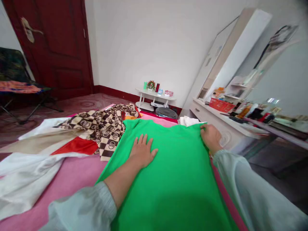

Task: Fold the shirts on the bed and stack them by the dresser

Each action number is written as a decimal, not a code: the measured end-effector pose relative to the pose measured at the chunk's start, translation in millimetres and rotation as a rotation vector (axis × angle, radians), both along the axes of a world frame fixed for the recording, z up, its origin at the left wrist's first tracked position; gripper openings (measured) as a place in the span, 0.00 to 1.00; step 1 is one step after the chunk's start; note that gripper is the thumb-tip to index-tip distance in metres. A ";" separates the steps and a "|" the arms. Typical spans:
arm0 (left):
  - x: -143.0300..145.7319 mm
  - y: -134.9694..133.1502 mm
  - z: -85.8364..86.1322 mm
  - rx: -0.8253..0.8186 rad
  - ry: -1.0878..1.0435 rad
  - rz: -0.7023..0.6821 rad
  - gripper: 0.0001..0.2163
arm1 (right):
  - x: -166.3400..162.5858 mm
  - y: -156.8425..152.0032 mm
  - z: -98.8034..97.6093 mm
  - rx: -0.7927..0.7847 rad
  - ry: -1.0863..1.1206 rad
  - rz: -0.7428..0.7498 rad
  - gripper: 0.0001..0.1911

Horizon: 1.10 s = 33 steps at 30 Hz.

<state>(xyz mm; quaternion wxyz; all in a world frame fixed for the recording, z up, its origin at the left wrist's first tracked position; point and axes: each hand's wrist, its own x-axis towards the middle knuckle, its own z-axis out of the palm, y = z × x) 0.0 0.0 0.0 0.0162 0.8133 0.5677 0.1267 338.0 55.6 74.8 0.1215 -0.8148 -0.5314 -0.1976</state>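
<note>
My right hand (211,138) is closed on the far right corner of the green cloth (178,179), with the fingers curled over its edge. My left hand (142,151) lies flat and open on the cloth, fingers spread, gripping nothing. The cloth is spread on the pink bed (74,175), directly in front of me. Just beside it on the left lies a checkered cloth (106,126), and further left a white cloth (21,183). A dresser (211,120) stands near the right hand.
</note>
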 end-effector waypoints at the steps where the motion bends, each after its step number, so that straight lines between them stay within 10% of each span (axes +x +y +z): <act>1: 0.4 -0.4 -0.8 0.002 -0.004 0.005 0.31 | 4.2 -3.3 1.0 -0.010 -0.030 -0.049 0.17; 12: 1.0 -0.7 -2.1 0.020 -0.030 0.006 0.31 | -76.6 55.2 -15.2 0.057 0.090 0.391 0.17; 23: 0.3 -2.2 1.1 -0.004 -0.042 0.013 0.31 | -129.6 91.5 -62.2 -0.136 0.304 0.458 0.13; 33: 0.1 -2.3 4.0 -0.015 -0.054 0.012 0.31 | -132.0 91.3 -64.5 -0.016 0.290 0.381 0.10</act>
